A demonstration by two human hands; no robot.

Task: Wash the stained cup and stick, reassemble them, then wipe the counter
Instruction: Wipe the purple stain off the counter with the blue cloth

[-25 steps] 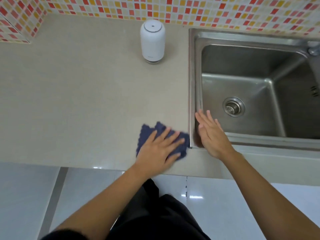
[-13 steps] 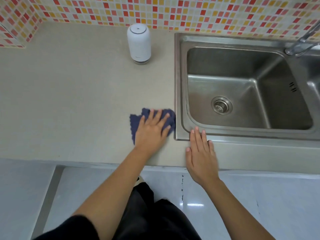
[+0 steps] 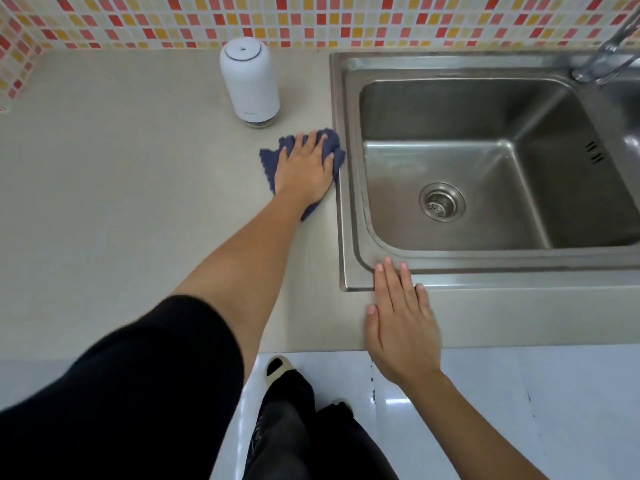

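A dark blue cloth (image 3: pixel 268 159) lies on the beige counter (image 3: pixel 121 188) just left of the sink rim. My left hand (image 3: pixel 306 169) presses flat on top of it, fingers curled over its far edge. A white cup with a domed lid (image 3: pixel 250 81) stands upright on the counter behind the cloth, near the tiled wall. My right hand (image 3: pixel 401 323) rests flat, fingers together, on the counter's front edge, fingertips touching the sink's near corner. It holds nothing. No stick is visible.
The steel sink (image 3: pixel 349 168) fills the right side, with a drain strainer (image 3: pixel 442 201) in its basin and a faucet (image 3: pixel 609 46) at the far right. Mosaic tiles (image 3: pixel 311 19) line the back wall. White floor and my legs show below the counter edge.
My left hand has slid the cloth away from me along the sink's left rim, toward the white cup. My right hand moved back from the sink rim to the counter's front edge.
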